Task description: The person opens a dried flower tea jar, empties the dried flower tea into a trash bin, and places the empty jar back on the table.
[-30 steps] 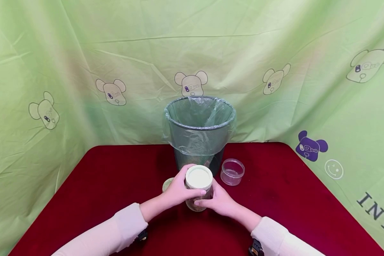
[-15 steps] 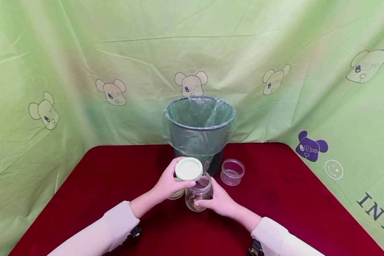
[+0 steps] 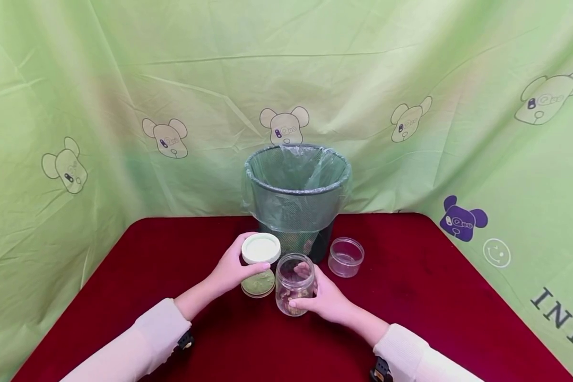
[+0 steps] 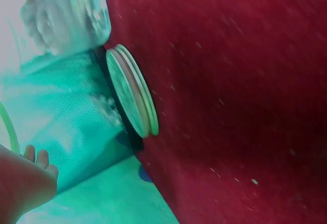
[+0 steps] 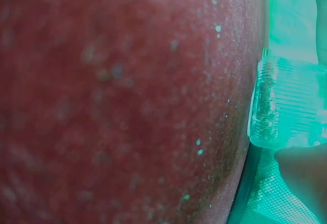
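Observation:
In the head view my left hand point(image 3: 229, 270) grips a white round lid point(image 3: 261, 248) by its rim, level and off to the left of the jar. My right hand point(image 3: 331, 300) holds a clear ribbed jar point(image 3: 285, 289) around its right side. Its mouth is uncovered, and small brownish pieces lie at the bottom. Below the white lid, a flat greenish disc-shaped lid point(image 3: 258, 285) rests on the table, also seen side-on in the left wrist view as a stacked-edge lid point(image 4: 133, 91). The ribbed jar point(image 5: 286, 104) shows at the right wrist view's edge.
A mesh waste bin point(image 3: 296, 207) lined with a clear plastic bag stands behind the hands. Right of it sits a short clear plastic tub point(image 3: 346, 260) without a lid. A red cloth point(image 3: 172, 254) covers the table, and a green printed curtain point(image 3: 210, 69) surrounds it.
My left hand has lifted the white lid off the jar and carried it left. The jar's mouth and the greenish lid have come into sight. My right hand stays on the jar.

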`<state>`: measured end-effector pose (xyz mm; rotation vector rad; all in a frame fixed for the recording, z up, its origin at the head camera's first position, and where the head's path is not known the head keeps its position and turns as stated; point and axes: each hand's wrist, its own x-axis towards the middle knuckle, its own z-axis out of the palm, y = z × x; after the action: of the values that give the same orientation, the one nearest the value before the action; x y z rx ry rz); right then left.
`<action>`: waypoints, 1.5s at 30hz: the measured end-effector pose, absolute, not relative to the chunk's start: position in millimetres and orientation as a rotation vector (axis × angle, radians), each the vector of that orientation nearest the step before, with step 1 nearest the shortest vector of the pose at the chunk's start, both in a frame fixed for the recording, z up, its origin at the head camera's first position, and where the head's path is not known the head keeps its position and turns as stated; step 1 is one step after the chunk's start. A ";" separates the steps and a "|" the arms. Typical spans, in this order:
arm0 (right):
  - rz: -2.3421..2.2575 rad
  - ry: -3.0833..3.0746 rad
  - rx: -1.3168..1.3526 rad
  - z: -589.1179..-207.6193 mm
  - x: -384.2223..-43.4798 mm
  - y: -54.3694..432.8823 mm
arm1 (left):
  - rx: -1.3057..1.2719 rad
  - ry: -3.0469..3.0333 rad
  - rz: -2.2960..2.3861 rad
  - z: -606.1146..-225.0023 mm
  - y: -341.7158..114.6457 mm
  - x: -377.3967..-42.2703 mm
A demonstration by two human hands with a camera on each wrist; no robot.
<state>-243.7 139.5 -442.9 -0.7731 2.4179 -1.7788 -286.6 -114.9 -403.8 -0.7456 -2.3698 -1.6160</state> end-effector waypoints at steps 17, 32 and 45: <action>-1.773 2.431 -0.775 -443.3 -245.7 139.9 | -0.445 -2.554 -1.470 -422.4 -145.6 -320.9; -1.771 2.433 -0.753 -444.3 -245.0 141.0 | -0.318 -2.662 -1.385 -442.0 -150.5 -351.8; -1.777 2.418 -0.757 -444.5 -244.4 140.2 | -0.492 -2.702 -1.197 -452.6 -149.5 -368.0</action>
<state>-244.4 140.2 -444.5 -0.7568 2.4180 -1.7766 -368.0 -149.5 -452.6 -0.4916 -2.7019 -1.1967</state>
